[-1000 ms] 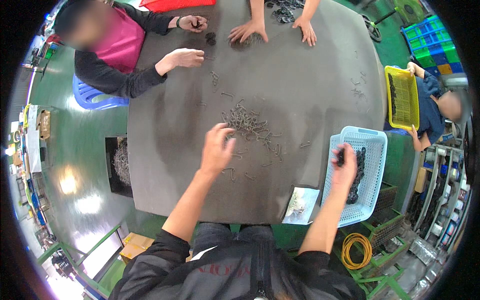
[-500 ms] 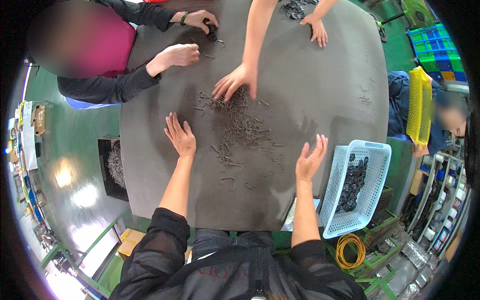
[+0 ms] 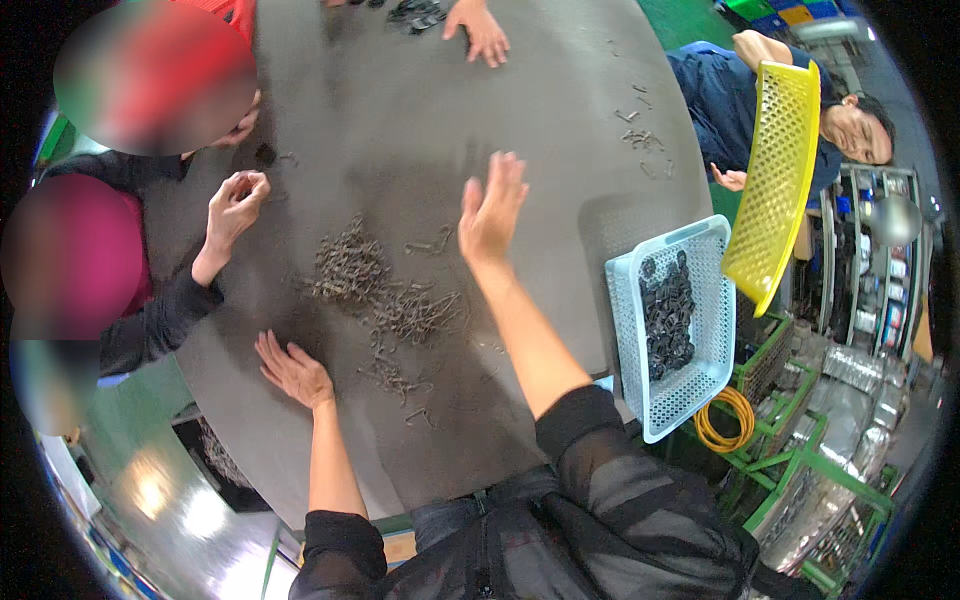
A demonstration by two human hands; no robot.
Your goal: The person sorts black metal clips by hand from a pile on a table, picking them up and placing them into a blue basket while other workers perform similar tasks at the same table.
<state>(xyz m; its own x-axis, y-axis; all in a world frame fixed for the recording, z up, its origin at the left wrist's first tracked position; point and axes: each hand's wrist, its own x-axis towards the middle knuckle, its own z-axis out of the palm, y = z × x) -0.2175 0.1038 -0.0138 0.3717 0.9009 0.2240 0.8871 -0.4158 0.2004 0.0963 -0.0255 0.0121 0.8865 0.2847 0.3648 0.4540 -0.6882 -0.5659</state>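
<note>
My left hand (image 3: 295,372) is open, fingers spread, at the near left side of a heap of small bent metal hooks (image 3: 350,262). It appears to rest on or just over the dark tabletop (image 3: 545,130). My right hand (image 3: 492,210) is also open and stretched forward, to the right of the heap, somewhat blurred and holding nothing. Between my hands, looser hooks (image 3: 415,312) trail toward me from the heap. A few single hooks (image 3: 430,240) lie close to my right wrist.
A light blue basket (image 3: 627,340) of black parts (image 3: 668,315) stands at the table's right edge. Beyond it, a person holds a yellow perforated basket (image 3: 775,190). Co-workers' hands reach in at left (image 3: 235,210) and far side (image 3: 478,32). Scattered hooks (image 3: 640,138) lie far right.
The view has turned to the right. My right hand has reached farther forward beside the heap. A co-worker's hand has left the heap, now more gathered, and the yellow basket has come nearer the blue one.
</note>
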